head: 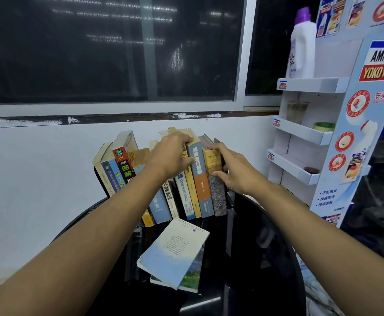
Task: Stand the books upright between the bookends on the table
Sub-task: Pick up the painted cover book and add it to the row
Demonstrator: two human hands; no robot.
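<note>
A row of several books (187, 192) stands on a round black glass table (277, 258), against the white wall. My left hand (169, 153) lies over the tops of the middle books, its fingers curled over their upper edges. My right hand (232, 169) presses on the right end of the row, thumb on the yellow "Troyka" book (213, 165), fingers reaching round the dark bookend (219, 142). The left bookend (100, 181) shows as a dark edge behind the leaning left books. In front of the row, two light-blue books (175, 252) lie flat, stacked.
A white cardboard display shelf (305, 133) stands to the right of the table, holding a white bottle (301, 44), a cup and a tape roll. A dark window runs above the wall ledge. The table's near rim curves round at bottom right.
</note>
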